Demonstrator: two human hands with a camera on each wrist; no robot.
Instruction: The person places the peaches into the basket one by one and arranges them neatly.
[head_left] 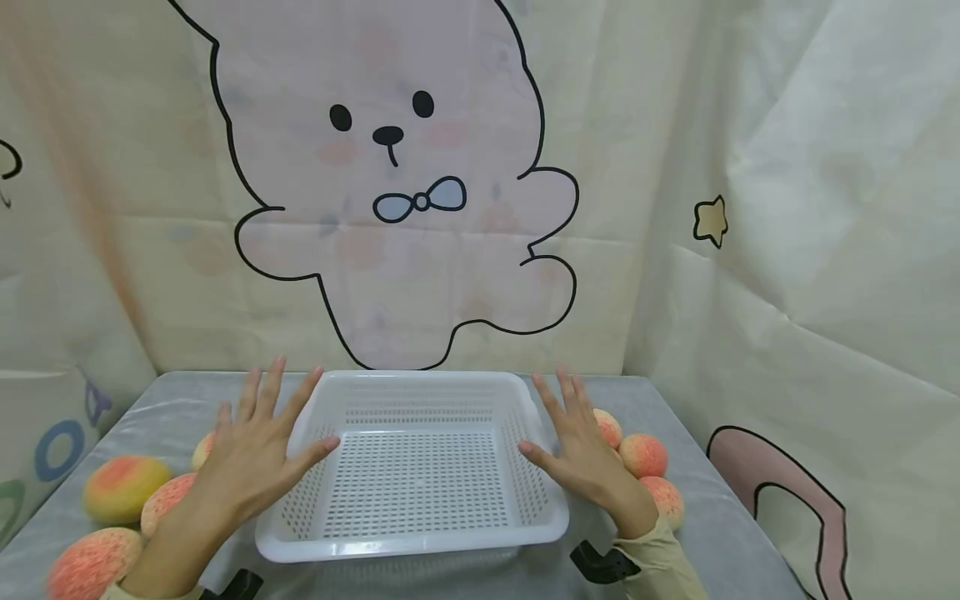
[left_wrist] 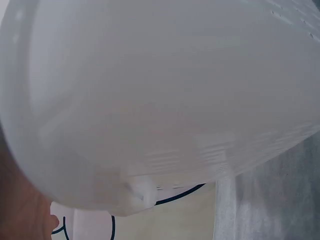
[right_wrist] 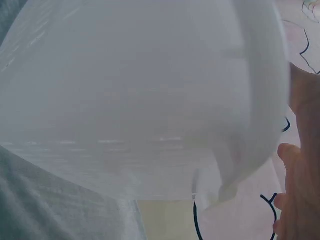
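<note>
A white plastic basket (head_left: 420, 483) with perforated walls and floor stands on the table, with nothing in it. My left hand (head_left: 258, 454) is over its left rim, fingers straight and spread, thumb pointing inward. On the opposite side my right hand (head_left: 583, 454) is held the same way by the right rim. Whether either palm touches the rim cannot be told. In the left wrist view the basket wall (left_wrist: 150, 90) fills most of the picture, part of the left hand (left_wrist: 20, 205) at the edge. The right wrist view shows the wall (right_wrist: 140, 100) beside the right hand (right_wrist: 305, 165).
Left of the basket lie a yellow-red mango (head_left: 127, 489) and several peaches (head_left: 95, 562), partly behind the left arm. More peaches (head_left: 643, 456) lie to the right, partly behind the right hand. A grey cloth covers the table (head_left: 622, 396); a printed curtain (head_left: 420, 283) hangs behind it.
</note>
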